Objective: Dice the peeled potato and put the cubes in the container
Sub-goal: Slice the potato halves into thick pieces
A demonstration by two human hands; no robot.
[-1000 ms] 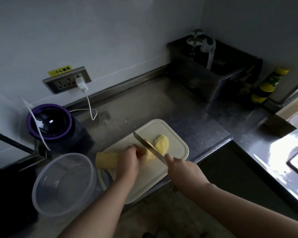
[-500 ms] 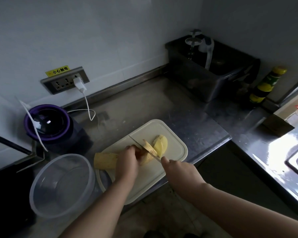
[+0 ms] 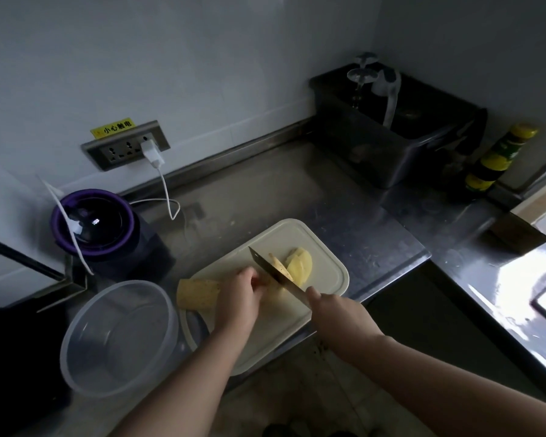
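closest to me, my left hand (image 3: 238,298) curls its fingers (image 3: 251,279) over the potato (image 3: 273,293) and holds it down on the cutting board (image 3: 325,247). my right hand (image 3: 338,316) is wrapped tight round the handle of the knife (image 3: 273,269). the handle is hidden inside the hand. the blade stands on its edge in the potato, just beside my left fingers.

to the left, the clear container (image 3: 117,339) sits next to the board. i see nothing in it. a second potato piece (image 3: 197,293) lies at the left edge of the board, between the container and my left hand.

on the far side of the blade, a few slices (image 3: 300,266) lean together on the board.

i think i am at the slicing step. there are flat slices but no cubes yet, so the job is not far along. next, i think i need to push the blade all the way down. then i slide my left fingers back a little before each new cut, so the edge does not nick them. after that the slices need cutting into sticks, then across into cubes.

farther off, on the steel tabletop (image 3: 265,190), stands a dark machine with a purple rim (image 3: 95,222). a white plug (image 3: 152,152) sits in the wall socket (image 3: 120,149). a dark tub (image 3: 391,143) and a yellow-capped bottle (image 3: 498,156) stand at the back right.
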